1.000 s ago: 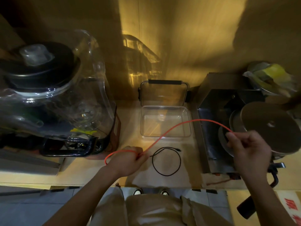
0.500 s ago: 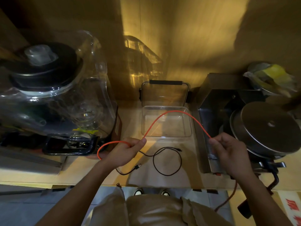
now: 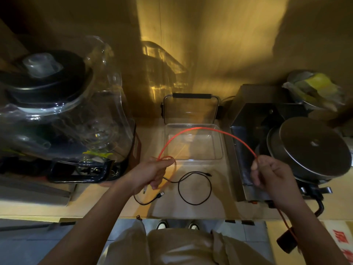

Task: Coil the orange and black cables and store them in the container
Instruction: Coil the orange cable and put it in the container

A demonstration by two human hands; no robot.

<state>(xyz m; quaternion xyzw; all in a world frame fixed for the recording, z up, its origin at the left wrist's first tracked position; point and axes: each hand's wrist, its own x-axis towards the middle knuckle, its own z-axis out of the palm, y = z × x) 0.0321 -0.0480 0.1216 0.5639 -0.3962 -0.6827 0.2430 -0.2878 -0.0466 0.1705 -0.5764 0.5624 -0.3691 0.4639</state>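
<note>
Beige trousers (image 3: 172, 247) of the person fill the near bottom, with two shoe tips just behind the front edge of the worktop (image 3: 191, 209). Over the front part of the worktop the left hand (image 3: 150, 174) curls its fingers around a small loop of the orange cable (image 3: 198, 129), and the right hand (image 3: 271, 175) pinches the same cable between thumb and forefinger. Between the two hands the cable rises in a high arc, which passes over the clear container (image 3: 193, 142); its free end hangs down past the right wrist, below the worktop edge. The black cable (image 3: 194, 188) lies loose on the worktop between the hands, in one round loop, with its plug near the left hand. The container stands open behind it, the lid (image 3: 191, 108) upright against the wall. Close on the right stands a steel machine (image 3: 248, 119) with a round metal lid (image 3: 313, 148). At the left end a blender in a clear cover (image 3: 63, 111) takes much place.
</note>
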